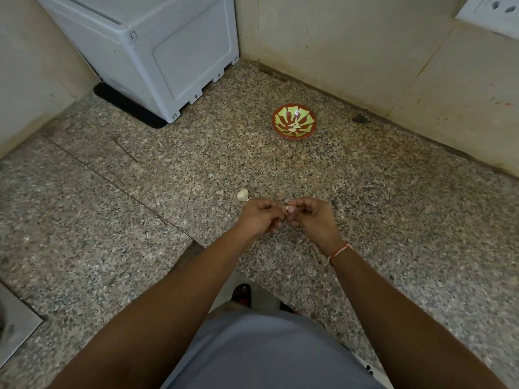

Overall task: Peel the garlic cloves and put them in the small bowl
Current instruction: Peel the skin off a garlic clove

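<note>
Two hands, left (259, 216) and right (310, 217), grip one clove (289, 209); one bowl (294, 122) beyond.

I count two hands: left hand (259, 216), right hand (311, 217). One garlic clove (289, 209) sits between them, one garlic bulb (242, 194) on the counter, one small bowl (294, 121), one white appliance (157, 49).
</note>
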